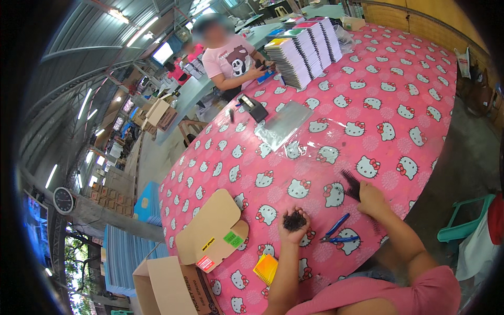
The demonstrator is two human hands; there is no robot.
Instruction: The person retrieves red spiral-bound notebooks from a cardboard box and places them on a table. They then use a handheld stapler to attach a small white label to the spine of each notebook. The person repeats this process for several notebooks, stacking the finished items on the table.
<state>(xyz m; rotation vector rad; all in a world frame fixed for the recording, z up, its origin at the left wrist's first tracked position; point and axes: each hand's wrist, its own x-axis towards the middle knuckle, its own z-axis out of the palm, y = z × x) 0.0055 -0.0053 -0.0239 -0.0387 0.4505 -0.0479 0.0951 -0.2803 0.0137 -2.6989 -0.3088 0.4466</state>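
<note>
Black coil bundle [350, 185], head view, right of centre: thin dark strands lying roughly parallel, ridged edges, frayed-looking outline, sticking out toward the upper left from the right hand [371, 198]. That hand is curled closed on the bundle's lower right end; fingertips hidden, so exact finger placement can't be told. Single coils in the bundle too fine to count.

Left hand [289, 236], lower centre, palm up, half-curled into a cup, holding a black clump [295, 221]. Clump is a tangled heap of small dark bits, slight shine; separate pieces not readable, underside hidden by the palm.

Between the hands, a bit lower: blue-handled pliers [340, 231], handles spread, on the pink tablecloth [391, 184] with cat-face print. More dark coil-like strands just below the right hand, partly behind the forearm, hard to make out.

Lower centre, left of the left forearm: small yellow spiral notebook [266, 269]. Further left: open cardboard box [170, 286], cut off by the lower edge, its flap spread on the cloth; inside not visible.

Above centre: clear plastic sheet [286, 123], edges hard to trace because of glare, and a black tape dispenser [253, 108]. Top: notebook stacks [304, 52], beside a co-worker [228, 60] whose hands are partly lost against a dark object. Far background at upper left small and blurry.
</note>
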